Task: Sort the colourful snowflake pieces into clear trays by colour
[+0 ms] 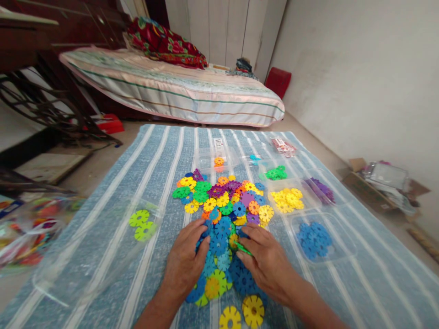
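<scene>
A loose pile of plastic snowflake discs (pixel 222 199), round and notched in many colours, lies on the striped cloth. At its near left side my left hand (pixel 187 253) curls its fingers and thumb around a dark blue disc (pixel 201 237), partly hidden by them. My right hand (pixel 267 258), on the pile's right side, pinches a green disc (pixel 243 248) seen nearly edge-on. Between the hands lie blue discs (pixel 221 233). Large dark blue discs (pixel 244 276) sit below the right hand, and two yellow discs (pixel 253 311) lie closest to me.
Clear boxes on the right hold blue discs (pixel 313 240), yellow discs (pixel 287 200), green discs (pixel 276 172) and purple discs (pixel 321 190). A clear container (pixel 85 274) with two lime discs (pixel 140 218) lies left. Beyond the cloth-covered table (pixel 113 192) stands a bed (pixel 192 98).
</scene>
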The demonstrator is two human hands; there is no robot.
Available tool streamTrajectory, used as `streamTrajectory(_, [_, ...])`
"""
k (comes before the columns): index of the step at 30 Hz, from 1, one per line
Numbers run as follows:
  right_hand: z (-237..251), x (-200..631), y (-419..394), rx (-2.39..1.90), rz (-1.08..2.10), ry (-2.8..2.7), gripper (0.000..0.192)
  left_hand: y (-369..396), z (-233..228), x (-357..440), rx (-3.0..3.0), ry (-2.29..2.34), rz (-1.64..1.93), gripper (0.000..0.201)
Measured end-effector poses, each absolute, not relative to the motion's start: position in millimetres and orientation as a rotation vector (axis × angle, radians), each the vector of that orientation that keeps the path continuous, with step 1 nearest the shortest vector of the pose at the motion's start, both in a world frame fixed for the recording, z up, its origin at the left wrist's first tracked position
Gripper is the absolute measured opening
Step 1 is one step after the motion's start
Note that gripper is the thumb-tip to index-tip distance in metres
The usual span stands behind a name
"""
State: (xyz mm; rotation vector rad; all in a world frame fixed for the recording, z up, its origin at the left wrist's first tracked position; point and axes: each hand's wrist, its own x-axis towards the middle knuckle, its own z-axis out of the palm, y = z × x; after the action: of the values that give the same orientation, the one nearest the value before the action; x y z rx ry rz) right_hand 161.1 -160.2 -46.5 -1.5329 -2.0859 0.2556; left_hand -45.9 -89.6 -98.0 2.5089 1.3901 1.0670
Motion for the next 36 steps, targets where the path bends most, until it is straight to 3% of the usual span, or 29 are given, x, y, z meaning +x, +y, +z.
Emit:
streamTrajectory(11, [-60.7, 176.1, -152.1, -1.612, 0.114, -1.954, 0.025, -90.5, -99.6, -46.3, 2.494, 1.406, 1.044, 0.02])
streamTrajectory(16, [-37.1, 191.8, -135.4, -1.538, 0.17, -2.002, 0.023, -89.6, -100.5, -45.3, 2.478, 1.42, 1.051, 0.022])
streamTrajectory(22, [12.7, 233.9, -84.2, -1.721, -0.534, -1.696, 0.031, -90.0, -101.6, -46.4, 2.445, 1.417, 1.043, 0.021])
streamTrajectory(24, [13.6, 233.6, -81.8, -1.731, -0.604, -1.619, 0.033, -90.3, -101.8, -46.8, 2.425, 1.416, 1.04, 0.021])
streamTrajectory(30, [-33.0, 181.5, -133.2, -1.668, -0.093, -2.045, 0.011, -90.5, -99.2, -46.6, 2.415, 1.415, 1.038, 0.021])
streamTrajectory(36, [-60.1, 156.3, -165.3, -1.762, 0.071, -1.987, 0.011, -90.1, -96.9, -45.7, 2.426, 1.418, 1.029, 0.02])
